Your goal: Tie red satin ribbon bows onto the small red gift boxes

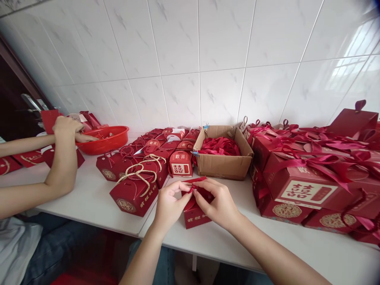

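Note:
A small red gift box (196, 218) with gold characters stands near the table's front edge, between my two hands. My left hand (170, 202) is closed, thumb and fingers pinching a red ribbon (193, 187) at the top of the box. From the other side my right hand (219, 201) pinches the same ribbon, its fingertips almost meeting those of the left. The hands cover much of the box's upper part. Just behind it, an open cardboard box (222, 168) holds a heap of loose red ribbons (219, 146).
Red gift boxes with bows (299, 190) are stacked on the right. More red boxes (130, 196), some with gold cord, crowd the left. Further left, a co-worker's arm (63, 158) reaches by a red basin (118, 138). A tiled wall (178, 51) backs the white table (97, 198).

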`<state>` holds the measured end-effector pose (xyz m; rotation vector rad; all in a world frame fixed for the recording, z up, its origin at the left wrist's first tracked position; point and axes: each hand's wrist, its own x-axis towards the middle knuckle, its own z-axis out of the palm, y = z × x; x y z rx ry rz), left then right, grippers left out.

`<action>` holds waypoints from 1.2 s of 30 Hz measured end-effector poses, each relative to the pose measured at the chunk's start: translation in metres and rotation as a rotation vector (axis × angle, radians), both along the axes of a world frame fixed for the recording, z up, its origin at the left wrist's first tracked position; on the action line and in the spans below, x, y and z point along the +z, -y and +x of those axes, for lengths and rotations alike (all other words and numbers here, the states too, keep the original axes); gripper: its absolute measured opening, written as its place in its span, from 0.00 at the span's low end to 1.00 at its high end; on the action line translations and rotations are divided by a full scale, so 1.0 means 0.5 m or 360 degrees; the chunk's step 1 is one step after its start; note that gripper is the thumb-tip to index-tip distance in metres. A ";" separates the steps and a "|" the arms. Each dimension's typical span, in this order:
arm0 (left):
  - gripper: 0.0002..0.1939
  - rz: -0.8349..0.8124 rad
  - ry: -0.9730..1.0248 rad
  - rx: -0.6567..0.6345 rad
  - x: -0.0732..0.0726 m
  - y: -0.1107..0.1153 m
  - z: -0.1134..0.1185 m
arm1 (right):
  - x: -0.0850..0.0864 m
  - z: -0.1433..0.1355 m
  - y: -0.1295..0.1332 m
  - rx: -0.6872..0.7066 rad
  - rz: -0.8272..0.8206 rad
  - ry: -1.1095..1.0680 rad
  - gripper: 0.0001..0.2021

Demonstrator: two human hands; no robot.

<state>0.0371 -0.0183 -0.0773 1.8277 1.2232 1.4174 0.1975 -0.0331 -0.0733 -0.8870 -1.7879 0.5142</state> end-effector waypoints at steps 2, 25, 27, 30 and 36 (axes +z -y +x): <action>0.05 0.0020 -0.0005 0.0010 0.001 -0.003 0.000 | -0.008 0.001 -0.003 -0.0050 0.0039 0.0039 0.12; 0.05 0.0109 0.0035 -0.0166 -0.004 -0.030 0.003 | -0.002 0.035 -0.037 0.0146 -0.0800 -0.0087 0.10; 0.05 0.0118 0.0012 -0.0202 -0.005 -0.031 0.001 | 0.003 0.037 -0.037 0.0185 -0.0830 -0.0096 0.11; 0.04 0.0139 -0.0046 -0.0244 -0.007 -0.032 -0.003 | 0.009 0.038 -0.035 0.0173 -0.0869 -0.0087 0.11; 0.03 0.0204 -0.0198 -0.0279 -0.002 -0.027 -0.011 | 0.012 0.040 -0.025 0.0068 -0.0800 0.0027 0.11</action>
